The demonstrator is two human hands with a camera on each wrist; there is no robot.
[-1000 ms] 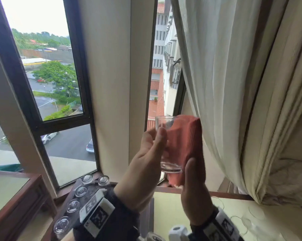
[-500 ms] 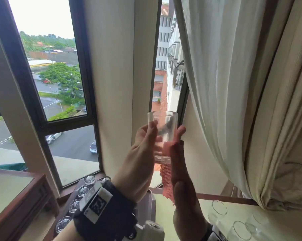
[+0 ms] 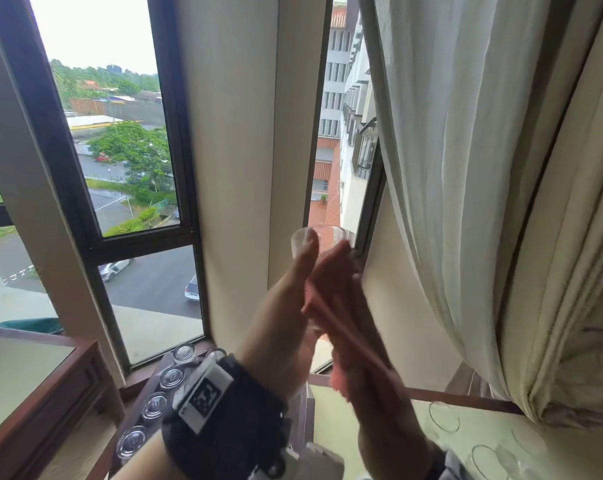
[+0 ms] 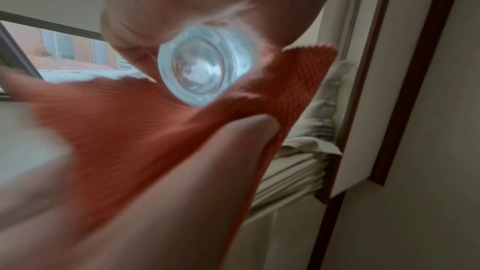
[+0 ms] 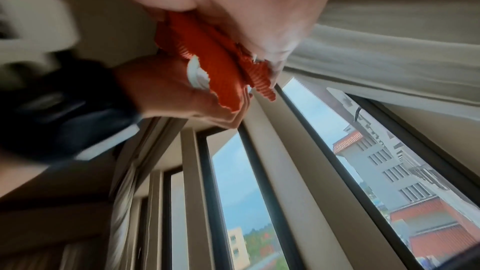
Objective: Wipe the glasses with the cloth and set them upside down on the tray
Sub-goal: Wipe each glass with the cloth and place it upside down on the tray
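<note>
Nearest the person, the left hand [image 3: 286, 306] grips the small clear drinking glass [image 4: 205, 69] round its side, thumb up by the rim, so the thick base faces the left wrist and the wall stays free for wiping. Against that glass the right hand [image 3: 348, 306] presses the ribbed orange cloth [image 4: 145, 122], fingers laid over the fabric; the cloth wraps under and beside the glass, probably to rub its outer wall. The glass is raised before the window, perhaps so daylight shows smears. Below and left of the glass, a dark tray [image 3: 144, 386] carries a row of upturned clear glasses [image 3: 172, 377], likely those already wiped. Below and right of it, more clear glasses [image 3: 444, 415] stand rim up on a pale table [image 3: 414, 455], seemingly waiting. Beyond the glass hangs a cream curtain [image 3: 466, 133].
</note>
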